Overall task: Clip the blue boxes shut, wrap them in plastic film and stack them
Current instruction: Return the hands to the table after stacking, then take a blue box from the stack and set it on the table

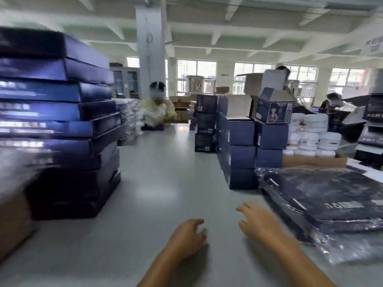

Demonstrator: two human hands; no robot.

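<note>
- Grey desk [165, 183] fills the middle of the head view, running from the near edge to the far end of the room.
- Left hand [187, 237] lies low over the near desk, fingers loosely bent, holding nothing; blur hides whether it touches the surface.
- Right hand [259, 224] is just right of it, fingers spread wide and pointing far, also empty, close beside the near right pile.
- Film-wrapped blue boxes [323, 204] form that pile on the right: flat, dark, under crinkled shiny plastic, with loose film trailing at the near corner.
- Tall stack of flat blue boxes [62, 121], unwrapped, stands on the left of the desk, its layers slightly offset and the near side blurred.
- Brown carton [12, 224] sits at the near left edge, beside that stack.
- Small blue cartons [238, 146] are piled in columns far of the wrapped pile; one open carton tilts on top.
- White jars [310, 133] are stacked to their right.
- Person in a yellow top [158, 108] sits at the far end of the desk, next to more film-wrapped packs [128, 119].
</note>
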